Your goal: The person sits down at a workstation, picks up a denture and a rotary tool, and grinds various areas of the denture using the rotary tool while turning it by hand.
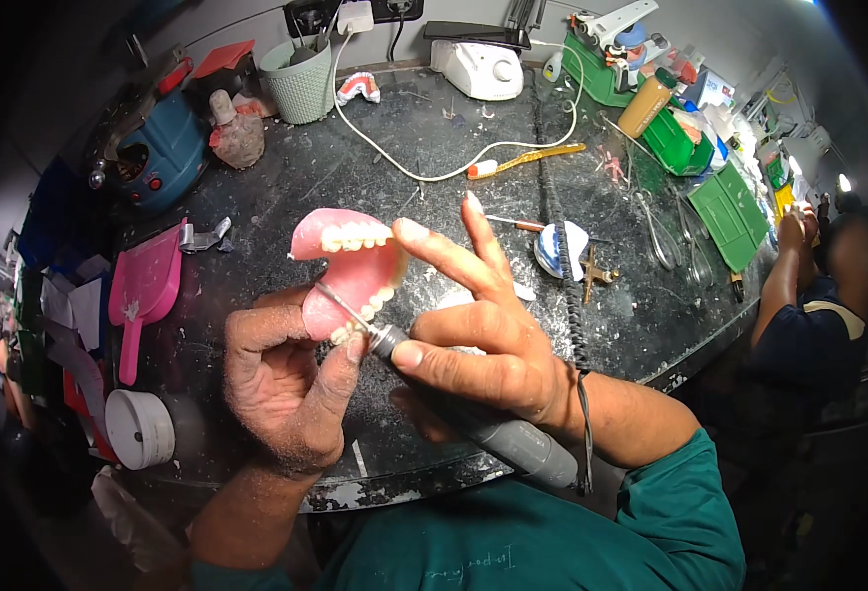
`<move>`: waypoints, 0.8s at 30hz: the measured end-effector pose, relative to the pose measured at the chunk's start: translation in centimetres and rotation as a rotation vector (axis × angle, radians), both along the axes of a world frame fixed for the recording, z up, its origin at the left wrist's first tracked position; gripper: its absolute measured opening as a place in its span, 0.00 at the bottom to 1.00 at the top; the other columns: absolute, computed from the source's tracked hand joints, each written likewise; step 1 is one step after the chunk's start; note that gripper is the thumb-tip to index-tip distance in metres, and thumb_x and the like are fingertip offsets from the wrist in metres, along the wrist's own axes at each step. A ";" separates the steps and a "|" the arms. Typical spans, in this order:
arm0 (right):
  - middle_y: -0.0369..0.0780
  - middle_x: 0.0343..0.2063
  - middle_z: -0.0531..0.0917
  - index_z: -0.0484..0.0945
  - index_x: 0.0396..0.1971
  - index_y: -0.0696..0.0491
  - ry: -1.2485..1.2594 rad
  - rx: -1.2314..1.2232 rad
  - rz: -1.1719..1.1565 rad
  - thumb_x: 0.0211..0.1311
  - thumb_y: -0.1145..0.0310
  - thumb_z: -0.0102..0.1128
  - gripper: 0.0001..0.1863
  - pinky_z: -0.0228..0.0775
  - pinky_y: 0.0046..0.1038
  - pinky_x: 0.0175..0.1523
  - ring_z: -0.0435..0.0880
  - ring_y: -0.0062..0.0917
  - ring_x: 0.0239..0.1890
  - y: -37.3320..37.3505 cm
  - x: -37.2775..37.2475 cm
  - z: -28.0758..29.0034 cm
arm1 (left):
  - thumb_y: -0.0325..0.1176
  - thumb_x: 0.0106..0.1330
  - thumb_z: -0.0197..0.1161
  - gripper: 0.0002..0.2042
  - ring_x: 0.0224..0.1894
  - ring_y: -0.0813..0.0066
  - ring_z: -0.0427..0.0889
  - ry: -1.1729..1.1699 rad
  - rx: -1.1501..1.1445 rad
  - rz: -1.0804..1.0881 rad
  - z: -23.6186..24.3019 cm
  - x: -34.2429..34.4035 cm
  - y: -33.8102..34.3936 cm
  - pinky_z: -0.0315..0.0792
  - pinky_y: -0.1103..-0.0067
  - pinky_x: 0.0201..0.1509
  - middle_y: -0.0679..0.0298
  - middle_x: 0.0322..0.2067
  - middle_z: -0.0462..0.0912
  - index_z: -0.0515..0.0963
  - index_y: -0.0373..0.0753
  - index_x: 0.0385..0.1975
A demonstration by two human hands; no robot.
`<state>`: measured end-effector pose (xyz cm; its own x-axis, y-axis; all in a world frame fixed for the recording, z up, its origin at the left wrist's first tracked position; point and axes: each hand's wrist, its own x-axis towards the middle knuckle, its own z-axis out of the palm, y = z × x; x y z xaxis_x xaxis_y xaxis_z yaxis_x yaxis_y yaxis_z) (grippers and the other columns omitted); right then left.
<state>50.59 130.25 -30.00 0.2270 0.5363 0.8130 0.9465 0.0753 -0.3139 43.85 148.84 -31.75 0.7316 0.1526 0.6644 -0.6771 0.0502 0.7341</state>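
A pink denture (347, 266) with white teeth is held up over the dark worktable (375, 177). My left hand (281, 379) grips its lower edge between thumb and fingers. My right hand (478, 335) holds a grey rotary handpiece (498, 433), with two fingers stretched out toward the denture. The tool's thin bur (340, 303) rests against the pink inner surface of the denture. A coiled cable (564, 266) runs from the tool across the table.
A pink dustpan (143, 286) and a white round tub (138, 428) lie at the left. A green mesh cup (301, 84), a white control box (478, 67) and green trays (729, 212) stand at the back and right. Another person (808, 315) works at the right.
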 end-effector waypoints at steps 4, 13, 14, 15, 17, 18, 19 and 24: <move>0.36 0.38 0.79 0.81 0.45 0.49 0.045 0.042 0.002 0.51 0.71 0.65 0.19 0.35 0.71 0.68 0.69 0.54 0.65 0.4 -0.4 0.2 | 0.17 0.64 0.59 0.13 0.49 0.70 0.76 0.010 0.014 0.026 -0.1 0.0 0.1 0.71 0.73 0.58 0.50 0.46 0.74 0.66 0.31 0.46; 0.37 0.37 0.83 0.79 0.42 0.48 0.044 0.285 0.026 0.50 0.52 0.75 0.23 0.37 0.70 0.69 0.81 0.45 0.54 -0.2 -0.6 1.0 | 0.15 0.61 0.64 0.17 0.50 0.69 0.77 -0.082 0.093 0.144 -0.3 0.3 0.5 0.71 0.71 0.58 0.49 0.45 0.77 0.66 0.33 0.45; 0.42 0.40 0.84 0.79 0.45 0.48 0.066 0.185 0.020 0.51 0.53 0.75 0.24 0.52 0.64 0.67 0.83 0.41 0.52 -0.8 -0.2 0.9 | 0.14 0.59 0.65 0.17 0.51 0.67 0.78 -0.095 0.102 0.178 -0.5 0.5 0.3 0.71 0.70 0.58 0.49 0.46 0.77 0.68 0.34 0.44; 0.44 0.41 0.83 0.78 0.47 0.50 0.087 0.195 -0.016 0.49 0.59 0.77 0.26 0.68 0.50 0.62 0.83 0.41 0.51 -0.3 0.1 0.6 | 0.14 0.59 0.65 0.17 0.51 0.67 0.78 -0.092 0.105 0.179 -0.5 0.6 0.2 0.71 0.70 0.58 0.49 0.46 0.77 0.68 0.34 0.44; 0.45 0.42 0.83 0.77 0.49 0.52 0.203 0.217 0.017 0.47 0.66 0.79 0.27 0.75 0.41 0.56 0.83 0.42 0.49 0.7 -0.3 -0.2 | 0.14 0.59 0.66 0.16 0.51 0.63 0.78 -0.100 0.272 0.279 -0.5 0.6 -0.3 0.71 0.69 0.59 0.50 0.47 0.77 0.70 0.34 0.43; 0.46 0.42 0.83 0.77 0.48 0.54 0.212 0.257 0.032 0.45 0.73 0.79 0.27 0.77 0.38 0.53 0.83 0.43 0.49 1.2 -0.6 0.2 | 0.14 0.58 0.66 0.15 0.52 0.60 0.78 -0.091 0.255 0.221 -0.5 0.6 -0.5 0.71 0.68 0.59 0.51 0.48 0.78 0.72 0.34 0.43; 0.46 0.42 0.83 0.77 0.48 0.54 0.211 0.258 0.025 0.45 0.73 0.79 0.27 0.77 0.38 0.53 0.83 0.43 0.49 1.4 -0.6 -0.2 | 0.14 0.58 0.66 0.15 0.52 0.60 0.78 -0.091 0.255 0.214 -0.5 0.6 -0.7 0.71 0.68 0.59 0.51 0.48 0.78 0.72 0.34 0.43; 0.46 0.42 0.84 0.76 0.45 0.56 0.230 0.395 -0.003 0.47 0.84 0.73 0.23 0.78 0.31 0.50 0.86 0.36 0.45 1.6 -0.1 -0.7 | 0.15 0.59 0.65 0.15 0.53 0.60 0.78 -0.111 0.436 0.217 0.1 -0.2 -1.1 0.72 0.69 0.58 0.53 0.46 0.78 0.74 0.33 0.45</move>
<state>50.46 131.85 -30.66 0.4267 0.1943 0.8833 0.8558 0.2289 -0.4638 43.65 147.73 -31.60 0.6347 -0.0160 0.7726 -0.7136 -0.3958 0.5780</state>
